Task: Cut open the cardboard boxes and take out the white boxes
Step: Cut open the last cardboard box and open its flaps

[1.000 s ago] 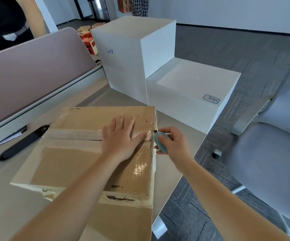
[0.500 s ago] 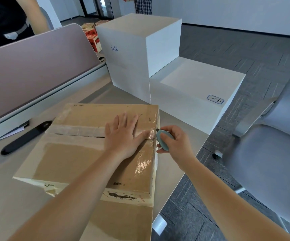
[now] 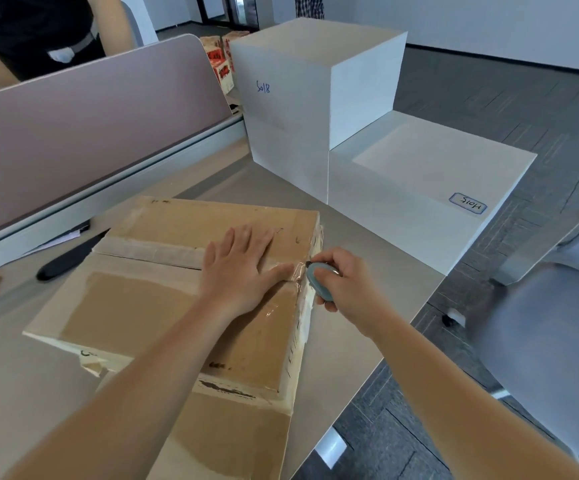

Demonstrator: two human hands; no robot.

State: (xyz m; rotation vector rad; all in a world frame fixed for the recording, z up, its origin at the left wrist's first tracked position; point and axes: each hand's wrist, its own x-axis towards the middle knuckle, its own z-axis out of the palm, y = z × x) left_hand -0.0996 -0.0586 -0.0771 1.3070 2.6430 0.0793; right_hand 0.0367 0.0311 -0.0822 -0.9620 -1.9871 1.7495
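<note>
- Cardboard box [image 3: 177, 299] lies on our bench [image 3: 367, 327], taped seam running 9 to 3 o'clock.
- Left hand [image 3: 239, 271] presses flat on it, fingers straight.
- Right hand [image 3: 343, 282] grip wraps blue cutter [image 3: 317, 284] at seam's 3 o'clock end, so the cut likely goes toward 9.

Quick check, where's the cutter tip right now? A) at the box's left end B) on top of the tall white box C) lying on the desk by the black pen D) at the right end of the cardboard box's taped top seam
D: the right hand grips the blue-grey cutter with its tip at the right end of the taped seam of the cardboard box, next to the left hand lying flat on the lid.
</note>
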